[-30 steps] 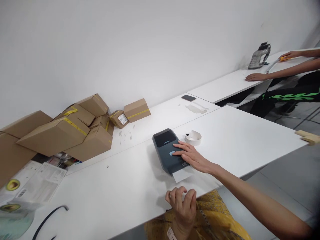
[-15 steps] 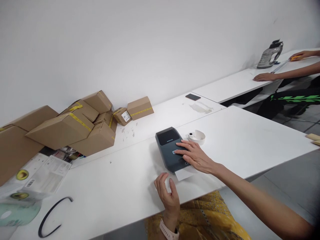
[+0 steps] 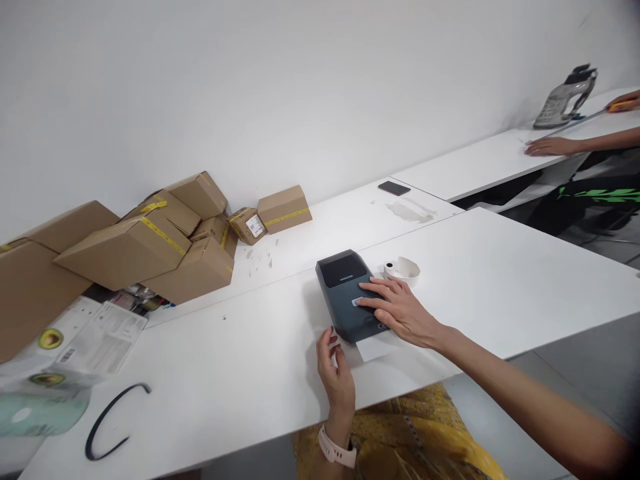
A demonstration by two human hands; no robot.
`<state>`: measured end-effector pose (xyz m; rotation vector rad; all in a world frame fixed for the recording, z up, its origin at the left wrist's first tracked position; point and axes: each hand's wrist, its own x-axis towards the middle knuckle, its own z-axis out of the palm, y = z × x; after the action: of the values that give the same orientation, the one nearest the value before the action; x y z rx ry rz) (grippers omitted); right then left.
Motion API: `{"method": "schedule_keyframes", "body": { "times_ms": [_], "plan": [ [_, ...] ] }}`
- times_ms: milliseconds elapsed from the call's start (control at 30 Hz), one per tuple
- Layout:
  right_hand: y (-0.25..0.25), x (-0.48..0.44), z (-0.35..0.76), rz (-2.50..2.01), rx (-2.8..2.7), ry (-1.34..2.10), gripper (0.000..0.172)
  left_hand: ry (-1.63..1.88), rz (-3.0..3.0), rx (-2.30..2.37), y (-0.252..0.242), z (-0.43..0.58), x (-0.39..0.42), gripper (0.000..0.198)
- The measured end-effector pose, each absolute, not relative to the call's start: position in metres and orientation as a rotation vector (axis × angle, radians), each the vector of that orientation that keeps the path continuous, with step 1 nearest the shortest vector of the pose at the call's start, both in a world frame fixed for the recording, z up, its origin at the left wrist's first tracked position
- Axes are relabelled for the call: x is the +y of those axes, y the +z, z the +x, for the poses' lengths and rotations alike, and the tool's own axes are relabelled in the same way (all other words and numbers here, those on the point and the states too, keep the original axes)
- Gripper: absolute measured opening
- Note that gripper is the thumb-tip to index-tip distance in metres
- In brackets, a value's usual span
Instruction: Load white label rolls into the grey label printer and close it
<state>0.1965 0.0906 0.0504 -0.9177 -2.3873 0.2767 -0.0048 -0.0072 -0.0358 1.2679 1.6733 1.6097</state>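
A dark grey label printer point(image 3: 345, 297) sits on the white table, with a strip of white paper point(image 3: 374, 348) sticking out at its near end. My right hand point(image 3: 400, 310) lies over the printer's right side, fingers stretched out, the index fingertip at a small light-blue patch on top. Beside the printer's near left corner is my left hand point(image 3: 336, 370), fingers loosely curved and apart, with nothing in it. Whether its fingertips touch the casing I cannot tell. A small white paper roll point(image 3: 391, 269) with a loose curl rests behind my right hand.
Cardboard boxes point(image 3: 135, 250) are piled at the left against the wall. Plastic packages point(image 3: 100, 340) and a black curved band point(image 3: 103, 420) lie at the near left. A phone point(image 3: 394, 188) lies farther back. At the right, another person's hand point(image 3: 553, 146) rests near a large jug point(image 3: 565, 100).
My left hand has moved up, closer to the printer's near corner, its fingers a little straighter. My right hand stays on the printer. The whole view has shifted slightly.
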Motion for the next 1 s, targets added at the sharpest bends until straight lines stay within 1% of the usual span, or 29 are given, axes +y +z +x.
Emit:
{"method": "schedule_keyframes", "body": {
  "times_ms": [267, 433, 500, 633, 767, 800, 867, 1000],
  "plan": [
    [0.054, 0.093, 0.192, -0.87, -2.4, 0.134, 0.036, 1.639, 1.254, 1.664, -0.027, -0.002, 0.001, 0.035],
    [0.049, 0.089, 0.192, -0.929, -2.364, 0.204, 0.036, 1.659, 1.246, 1.663, -0.016, 0.001, 0.001, 0.036],
    [0.05, 0.089, 0.193, -0.932, -2.332, 0.26, 0.044, 1.655, 1.206, 1.65, -0.012, 0.003, 0.0, 0.038],
    [0.064, 0.096, 0.198, -0.911, -2.285, 0.311, 0.071, 1.627, 1.155, 1.607, -0.004, 0.007, -0.003, 0.046],
    [0.074, 0.104, 0.206, -0.808, -2.391, 0.363, 0.092, 1.617, 1.156, 1.516, 0.004, 0.008, -0.003, 0.052],
    [0.073, 0.105, 0.207, -0.78, -2.435, 0.371, 0.095, 1.607, 1.154, 1.483, 0.005, 0.008, -0.004, 0.054],
    [0.068, 0.105, 0.208, -0.759, -2.494, 0.36, 0.093, 1.567, 1.15, 1.421, 0.004, 0.009, -0.005, 0.059],
    [0.056, 0.106, 0.206, -0.768, -2.519, 0.273, 0.075, 1.513, 1.179, 1.355, -0.006, 0.012, -0.007, 0.072]
  ]
}}
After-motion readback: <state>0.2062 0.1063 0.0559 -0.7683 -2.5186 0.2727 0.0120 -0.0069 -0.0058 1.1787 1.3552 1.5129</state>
